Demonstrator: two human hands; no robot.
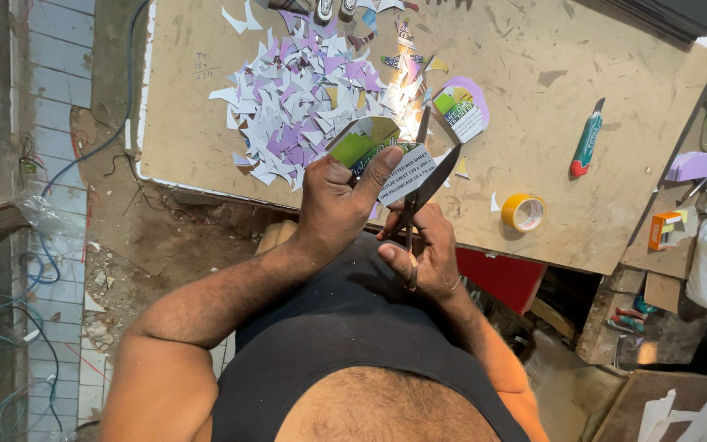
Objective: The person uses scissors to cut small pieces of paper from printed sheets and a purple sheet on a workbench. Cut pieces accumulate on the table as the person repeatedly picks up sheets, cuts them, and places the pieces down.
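Left hand [333,200]: your grip is clamped on the printed card [382,155], thumb on top, just above the tabletop [533,90] edge.
Right hand [427,254]: fingers closed through the scissors [423,184] handles, blades apart.
Cutting: feed the card deep between the blades, thumb clear.
Scraps [304,98]: beyond your grip.

A: What's that in your left hand [337,200]?

B: You're holding a printed card label [378,155], green and white with a purple edge, near the middle of the frame. It tilts, its top bent over, your thumb pressed on its white printed part.

A: And the scissors [421,192]?

B: Dark, long-bladed, in your right hand [423,254], just right of the label. The blades stand apart in a V, pointing toward the top of the frame, with the label's right edge between them.
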